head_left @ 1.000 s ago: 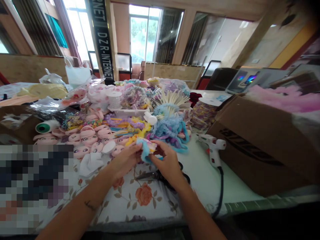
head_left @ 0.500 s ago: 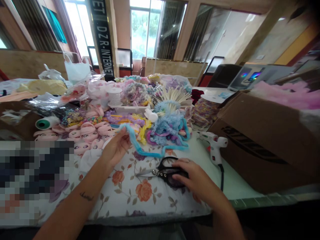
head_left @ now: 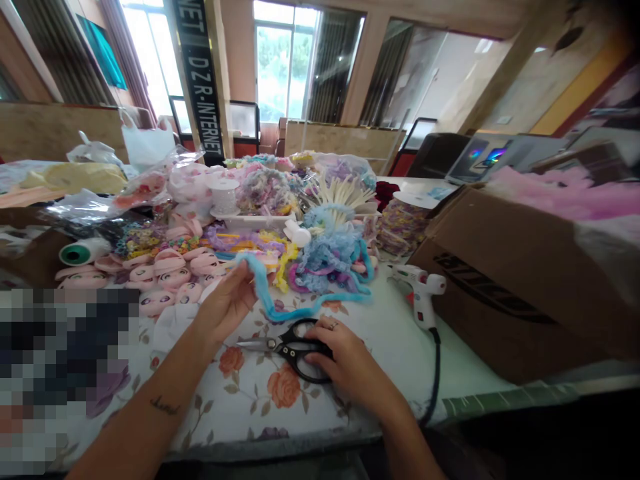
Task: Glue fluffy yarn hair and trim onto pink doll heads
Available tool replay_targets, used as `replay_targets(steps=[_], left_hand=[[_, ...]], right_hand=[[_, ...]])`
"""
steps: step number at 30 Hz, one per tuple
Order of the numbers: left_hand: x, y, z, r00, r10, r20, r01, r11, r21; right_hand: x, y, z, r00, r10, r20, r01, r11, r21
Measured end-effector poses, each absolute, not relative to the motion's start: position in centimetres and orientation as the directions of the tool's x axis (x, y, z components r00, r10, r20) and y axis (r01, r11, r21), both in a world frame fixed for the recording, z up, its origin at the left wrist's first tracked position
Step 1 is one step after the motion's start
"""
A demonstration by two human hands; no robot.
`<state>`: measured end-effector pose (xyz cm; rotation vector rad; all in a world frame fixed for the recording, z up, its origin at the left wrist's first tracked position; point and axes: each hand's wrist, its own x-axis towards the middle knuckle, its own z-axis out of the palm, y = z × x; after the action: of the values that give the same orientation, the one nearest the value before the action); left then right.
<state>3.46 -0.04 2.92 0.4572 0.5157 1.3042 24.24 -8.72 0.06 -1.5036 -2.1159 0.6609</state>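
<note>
My left hand [head_left: 231,303] pinches one end of a fuzzy light-blue strip [head_left: 295,312] between thumb and fingers, raised a little above the flowered cloth [head_left: 200,380]. From there the strip droops and runs right, toward a heap of pale-blue lace [head_left: 320,257]. Black-handled scissors [head_left: 295,350] are in my right hand [head_left: 350,360], fingers curled at the handle loops. Their blades point left, below my left hand, apart from the strip. Part of the handles is hidden under my fingers.
A white glue gun [head_left: 423,293] with a black cord stands right of my hands. Beyond it is a large cardboard box [head_left: 510,280]. Pink doll-face pieces [head_left: 167,270], a thread spool [head_left: 83,252] and bagged yarns [head_left: 273,190] crowd the table's far side.
My right hand has moved left with the scissors, bringing the blades below my left hand. My left hand still pinches the blue strip. The whole view has shifted slightly.
</note>
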Motion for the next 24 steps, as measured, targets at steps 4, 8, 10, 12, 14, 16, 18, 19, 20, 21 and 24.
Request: replay_targets(steps=[4, 8, 10, 12, 14, 16, 18, 19, 20, 21, 24], left_hand=[[3.4, -0.1, 3.4, 0.145, 0.980, -0.137, -0.817, 0.197, 0.543], [3.5, -0.4, 3.6, 0.161, 0.978, -0.134, -0.818, 0.208, 0.536], [3.6, -0.5, 3.3, 0.182, 0.973, -0.144, -0.805, 0.232, 0.546], [3.9, -0.6, 2.8, 0.199, 0.968, -0.152, -0.793, 0.250, 0.556], [4.2, -0.8, 2.2, 0.232, 0.963, -0.139, -0.776, 0.269, 0.570], [4.5, -0.9, 1.8, 0.283, 0.955, -0.088, -0.756, 0.279, 0.592], [4.6, -1.2, 1.6, 0.322, 0.947, -0.025, -0.736, 0.266, 0.622], [4.7, -1.3, 1.6, 0.331, 0.944, 0.004, -0.724, 0.251, 0.642], [4.7, -1.4, 1.7, 0.331, 0.943, 0.029, -0.711, 0.229, 0.665], [4.7, -1.5, 1.8, 0.321, 0.945, 0.053, -0.699, 0.199, 0.687], [4.4, -1.4, 2.0, 0.222, 0.969, 0.107, -0.695, 0.080, 0.714]], right_hand=[[23.1, -8.8, 0.0, -0.275, 0.953, 0.129, 0.753, 0.297, -0.587], [20.8, -8.5, -0.2, -0.283, 0.949, 0.137, 0.798, 0.312, -0.515], [20.1, -8.1, -0.5, -0.288, 0.943, 0.169, 0.805, 0.334, -0.490], [19.9, -7.7, -0.7, -0.308, 0.927, 0.214, 0.755, 0.375, -0.539], [20.3, -7.3, -0.7, -0.284, 0.919, 0.274, 0.660, 0.395, -0.639], [20.8, -7.1, -0.4, -0.143, 0.920, 0.364, 0.588, 0.375, -0.716], [21.0, -7.0, 0.2, 0.009, 0.900, 0.436, 0.552, 0.359, -0.752], [21.0, -6.9, 0.4, 0.035, 0.898, 0.438, 0.531, 0.355, -0.770], [20.8, -6.9, 0.7, 0.022, 0.909, 0.416, 0.496, 0.351, -0.794], [20.5, -6.8, 0.9, -0.024, 0.926, 0.376, 0.443, 0.347, -0.827], [19.4, -6.4, 1.0, -0.148, 0.955, 0.259, 0.227, 0.287, -0.931]])
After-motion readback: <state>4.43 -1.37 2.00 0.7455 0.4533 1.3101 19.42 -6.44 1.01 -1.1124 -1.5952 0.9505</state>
